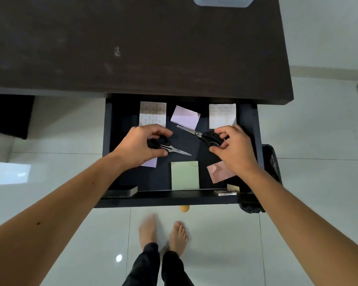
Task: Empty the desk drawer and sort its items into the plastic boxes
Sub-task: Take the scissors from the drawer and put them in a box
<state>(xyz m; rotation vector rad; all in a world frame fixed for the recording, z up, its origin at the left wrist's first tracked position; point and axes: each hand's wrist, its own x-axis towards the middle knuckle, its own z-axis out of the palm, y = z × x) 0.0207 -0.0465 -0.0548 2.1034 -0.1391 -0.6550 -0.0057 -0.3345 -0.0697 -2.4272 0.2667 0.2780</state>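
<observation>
I have both hands down in the open drawer [108, 141]. My left hand [140, 146] is curled on the handles of one pair of scissors [175, 150], and my right hand [234, 148] pinches the handles of the other scissors [198, 134]. I judge either loose grip could let the blades swing and snag the purple note [185, 117]. Only a corner of a plastic box [221, 2] shows, far across the desk.

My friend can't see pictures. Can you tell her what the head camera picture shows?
Two bare hands reach into an open dark desk drawer, and each closes on a pair of black-handled scissors: the left hand on one pair, the right hand on the other. Sticky notes and paper slips lie around them.
</observation>
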